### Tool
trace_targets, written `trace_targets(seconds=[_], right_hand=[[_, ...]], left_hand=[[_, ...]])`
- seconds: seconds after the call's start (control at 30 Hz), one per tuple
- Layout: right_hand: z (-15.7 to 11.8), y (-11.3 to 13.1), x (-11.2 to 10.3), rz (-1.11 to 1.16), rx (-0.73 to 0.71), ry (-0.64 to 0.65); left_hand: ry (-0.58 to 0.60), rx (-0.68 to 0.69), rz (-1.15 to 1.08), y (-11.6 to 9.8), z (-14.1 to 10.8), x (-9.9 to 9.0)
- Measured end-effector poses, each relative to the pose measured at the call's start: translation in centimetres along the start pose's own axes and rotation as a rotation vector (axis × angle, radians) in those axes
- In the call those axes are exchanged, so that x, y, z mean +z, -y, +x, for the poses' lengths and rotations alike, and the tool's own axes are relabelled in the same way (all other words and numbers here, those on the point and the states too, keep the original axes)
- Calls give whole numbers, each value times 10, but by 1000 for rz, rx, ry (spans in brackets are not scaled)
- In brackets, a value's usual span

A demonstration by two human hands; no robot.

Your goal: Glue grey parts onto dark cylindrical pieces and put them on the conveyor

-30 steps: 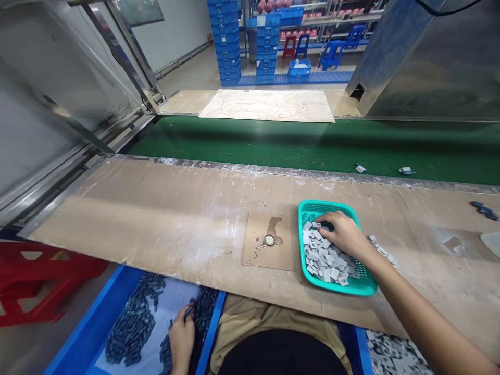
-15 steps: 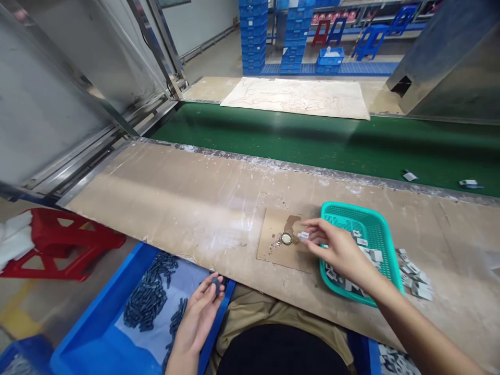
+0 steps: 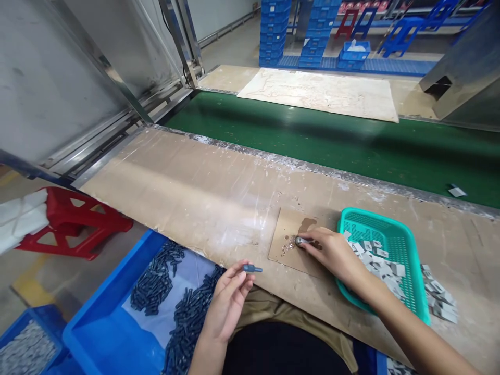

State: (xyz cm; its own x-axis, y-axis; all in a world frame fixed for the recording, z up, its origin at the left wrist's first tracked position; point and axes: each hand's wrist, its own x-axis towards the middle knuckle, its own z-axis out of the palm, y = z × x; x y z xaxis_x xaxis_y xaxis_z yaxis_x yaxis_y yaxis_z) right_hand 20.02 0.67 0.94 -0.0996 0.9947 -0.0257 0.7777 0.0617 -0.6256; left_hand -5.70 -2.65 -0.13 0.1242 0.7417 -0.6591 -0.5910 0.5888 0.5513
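Observation:
My left hand (image 3: 231, 299) pinches a small dark blue plastic peg (image 3: 253, 268) with a narrow tip pointing right, just off the table's front edge. Below it, a blue bin (image 3: 103, 307) holds heaps of similar dark pegs (image 3: 191, 312). My right hand (image 3: 334, 252) is closed on a small white plastic piece, mostly covered by the fingers, down at a small round metal cap (image 3: 299, 240). The cap lies on a cardboard square (image 3: 282, 224) with wet stains and droplets. By my right wrist stands a green basket (image 3: 417, 250) with many white pieces (image 3: 385, 268).
Loose white pieces (image 3: 441, 297) lie right of the basket. A green conveyor belt (image 3: 273, 122) runs behind the table, carrying a small part (image 3: 457, 191). A red stool (image 3: 86, 224) and another blue bin (image 3: 29, 349) of pale pieces are at left.
My right hand has lowered the white piece to the metal cap. My left hand has risen and turned the peg sideways. The camera view has shifted left.

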Motion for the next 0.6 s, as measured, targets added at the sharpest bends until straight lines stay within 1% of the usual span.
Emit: trace_targets(seconds=[0.1,0.2,0.27,0.33,0.4,0.5,0.6], right_hand=[[-8,15,-13,304,170,-69],[-20,30,-20,655,330,-77],[-28,38,-20,786,378,-69],[-34,43,-16,847,398,-78],[-38,47,-13,875,418,-91],[-40,53,-10,880,434,-119],[-39,57,-8,848,432,-166]], left_hand=[[26,20,-10,2,3,16],[70,143,107,9,7,35],[99,243,210,15,9,48],[117,325,295,20,11,58],[140,363,334,24,11,64],[182,361,329,26,13,68],[224,340,308,28,18,65]])
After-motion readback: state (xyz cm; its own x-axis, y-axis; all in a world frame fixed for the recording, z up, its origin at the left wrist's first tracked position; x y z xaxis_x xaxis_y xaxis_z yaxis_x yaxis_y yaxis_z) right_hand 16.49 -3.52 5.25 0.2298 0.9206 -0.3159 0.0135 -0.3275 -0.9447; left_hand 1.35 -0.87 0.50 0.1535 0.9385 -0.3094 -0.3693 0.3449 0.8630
